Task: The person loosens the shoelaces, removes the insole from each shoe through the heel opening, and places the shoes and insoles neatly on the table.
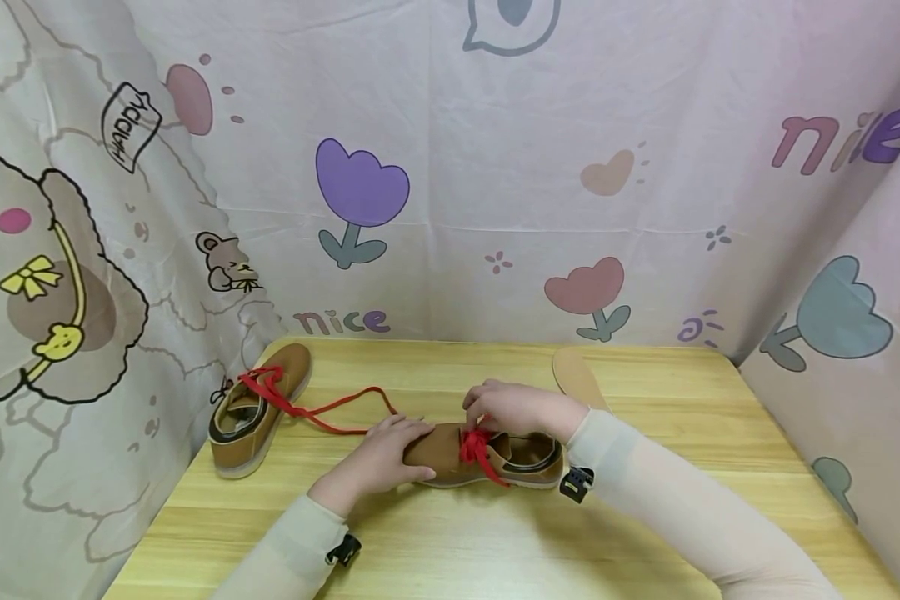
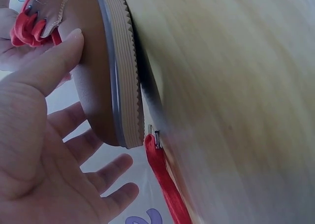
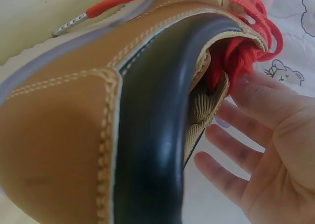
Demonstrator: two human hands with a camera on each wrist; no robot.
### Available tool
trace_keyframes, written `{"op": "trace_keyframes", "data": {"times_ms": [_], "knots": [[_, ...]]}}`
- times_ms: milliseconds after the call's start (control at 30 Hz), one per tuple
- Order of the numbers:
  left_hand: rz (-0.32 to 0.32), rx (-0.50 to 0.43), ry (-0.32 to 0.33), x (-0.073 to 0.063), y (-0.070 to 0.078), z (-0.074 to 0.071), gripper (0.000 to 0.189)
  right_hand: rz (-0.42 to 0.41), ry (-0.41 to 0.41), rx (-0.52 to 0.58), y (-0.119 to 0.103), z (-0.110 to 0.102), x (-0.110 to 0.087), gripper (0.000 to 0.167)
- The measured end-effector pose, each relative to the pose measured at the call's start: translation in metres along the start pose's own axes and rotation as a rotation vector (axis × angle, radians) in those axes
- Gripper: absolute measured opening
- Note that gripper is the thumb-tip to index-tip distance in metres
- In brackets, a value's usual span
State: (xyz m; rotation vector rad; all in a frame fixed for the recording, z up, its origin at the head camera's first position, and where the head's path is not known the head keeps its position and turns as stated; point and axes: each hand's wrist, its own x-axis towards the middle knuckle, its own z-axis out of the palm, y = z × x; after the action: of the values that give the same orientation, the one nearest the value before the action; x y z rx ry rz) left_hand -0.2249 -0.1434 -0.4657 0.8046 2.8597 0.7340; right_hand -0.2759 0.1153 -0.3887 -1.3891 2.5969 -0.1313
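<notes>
A brown leather shoe (image 1: 438, 454) lies on the wooden table, its toe to the left and its black-collared heel to the right. My left hand (image 1: 382, 458) holds the toe, with the thumb on the near side and the fingers spread on the far side. At the bunched red shoelace (image 1: 476, 447), the thumb and fingers of my right hand (image 1: 521, 408) pinch the looped part; the exact grip is partly hidden. One lace end with a clear-looking tip (image 3: 69, 24) hangs over the shoe's side in the right wrist view.
A second brown shoe (image 1: 243, 454) stands at the table's left edge. Its long red lace (image 1: 337, 408) runs across the wood toward my left hand. Behind my right forearm lies a flat tan insole-shaped piece (image 1: 576, 377). Printed cloth curtains (image 1: 450, 275) enclose the table (image 1: 720, 433).
</notes>
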Motion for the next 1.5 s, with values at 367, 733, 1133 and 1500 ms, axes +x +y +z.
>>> {"op": "trace_keyframes", "data": {"times_ms": [367, 733, 1133, 1500], "knots": [[-0.005, -0.011, 0.0, 0.0, 0.002, 0.001, 0.069, -0.013, 0.171, -0.022, 0.009, -0.02, -0.006, 0.009], [-0.005, -0.007, -0.002, -0.001, 0.003, 0.002, 0.07, 0.126, 0.509, -0.104, 0.028, -0.043, -0.008, 0.006], [-0.019, 0.036, -0.007, 0.0, 0.004, 0.002, 0.071, 0.388, 0.593, -0.064, 0.042, -0.05, -0.008, 0.016], [-0.039, 0.023, 0.006, 0.002, 0.003, 0.001, 0.069, 0.269, 0.427, -0.113, 0.011, -0.043, -0.012, 0.009]]}}
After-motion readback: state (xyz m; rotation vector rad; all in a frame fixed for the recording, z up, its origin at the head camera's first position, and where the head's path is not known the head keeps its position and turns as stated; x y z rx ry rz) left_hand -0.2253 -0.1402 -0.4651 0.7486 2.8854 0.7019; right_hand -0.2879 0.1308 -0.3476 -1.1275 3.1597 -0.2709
